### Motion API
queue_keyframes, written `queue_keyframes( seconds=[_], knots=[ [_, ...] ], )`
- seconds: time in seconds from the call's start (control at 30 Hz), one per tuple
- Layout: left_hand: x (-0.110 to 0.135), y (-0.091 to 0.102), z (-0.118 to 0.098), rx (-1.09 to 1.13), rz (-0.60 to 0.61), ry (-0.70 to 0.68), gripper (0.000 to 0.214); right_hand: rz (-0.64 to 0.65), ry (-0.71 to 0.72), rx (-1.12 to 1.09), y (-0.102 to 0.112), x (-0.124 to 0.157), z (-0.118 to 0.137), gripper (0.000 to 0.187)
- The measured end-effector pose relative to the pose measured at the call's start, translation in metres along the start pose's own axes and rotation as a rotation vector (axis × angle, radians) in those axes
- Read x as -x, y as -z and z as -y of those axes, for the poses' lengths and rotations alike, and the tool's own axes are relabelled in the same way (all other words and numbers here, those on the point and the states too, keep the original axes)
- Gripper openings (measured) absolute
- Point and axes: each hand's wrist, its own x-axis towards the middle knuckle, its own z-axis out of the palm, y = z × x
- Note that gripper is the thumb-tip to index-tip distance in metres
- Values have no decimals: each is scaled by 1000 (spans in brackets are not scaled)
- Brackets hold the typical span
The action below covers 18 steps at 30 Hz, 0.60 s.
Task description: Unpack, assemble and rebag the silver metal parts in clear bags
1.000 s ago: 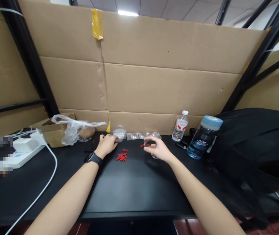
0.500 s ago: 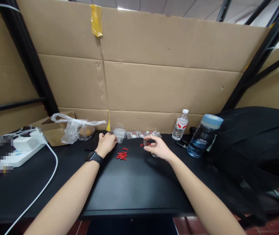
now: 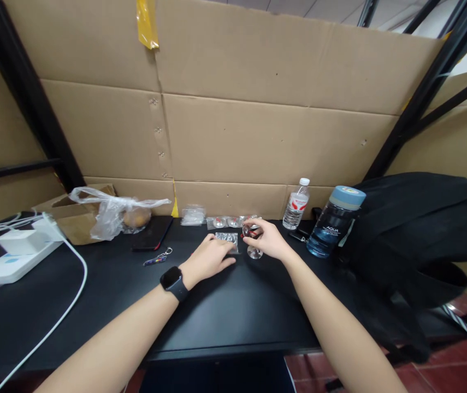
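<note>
My left hand [image 3: 212, 255] lies low over the black table, its fingers stretched onto a small clear plastic bag [image 3: 226, 237] and its thumb spread away from it. Between the thumb and fingers of my right hand [image 3: 268, 239] is a small round clear disc [image 3: 246, 231] with red cord beside it. Under that hand, another round clear disc [image 3: 254, 252] rests on the table. Several bagged discs [image 3: 220, 222] lie in a row behind both hands. A stack of clear plastic bags [image 3: 193, 215] sits to their left. My left hand hides most of the red cords.
A keychain [image 3: 157, 257] and a dark phone-like slab [image 3: 152, 236] lie on the left, near a tied plastic bag [image 3: 112, 215]. At right stand a water bottle [image 3: 297, 204], a blue-lidded bottle [image 3: 335, 222] and a black backpack [image 3: 417, 234]. A white power strip [image 3: 22, 256] sits far left.
My left hand has moved right from the stack, and a clear plastic bag now lies beneath its fingers. The keychain has come into view. My right hand still grips the disc.
</note>
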Motion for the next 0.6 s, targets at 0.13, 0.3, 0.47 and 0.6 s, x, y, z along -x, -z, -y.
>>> queue_keyframes(
  seconds=[0.13, 0.3, 0.47, 0.6],
  knots=[
    [7, -1, 4, 77, 121, -56, 30, 94, -21, 38, 4, 3, 2, 44],
    [16, 9, 15, 73, 144, -55, 29, 305, -50, 151, 8, 8, 15, 30],
    [21, 11, 22, 146, 263, -12, 36, 461, 29, 286, 5, 12, 29, 28],
    [22, 10, 25, 187, 313, -17, 36, 493, 20, 366, -2, 14, 30, 20]
  ],
)
